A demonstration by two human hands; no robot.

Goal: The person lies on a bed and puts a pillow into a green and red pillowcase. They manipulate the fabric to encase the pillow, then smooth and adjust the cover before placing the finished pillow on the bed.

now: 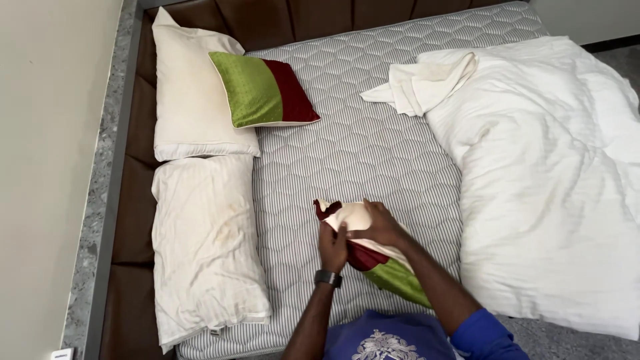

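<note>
cream cushion insert (352, 217) gripped by both hands, left (333, 245), right (382, 225).

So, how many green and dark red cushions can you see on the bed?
2. One green and dark red cushion lies near the headboard, leaning on a white pillow. The other cushion is held by the left hand and the right hand. None seems hidden.

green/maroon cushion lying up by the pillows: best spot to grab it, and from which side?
Probably the corner of the finished cushion nearest the bed's middle, or the maroon edge beside it, approached from the bare mattress side. Its opposite, green edge overlaps the upper pillow, so that side is crowded. It lies flat, so pinch the edge rather than scoop under. Both hands, left hand and right hand, are busy on the cushion cover.
</note>
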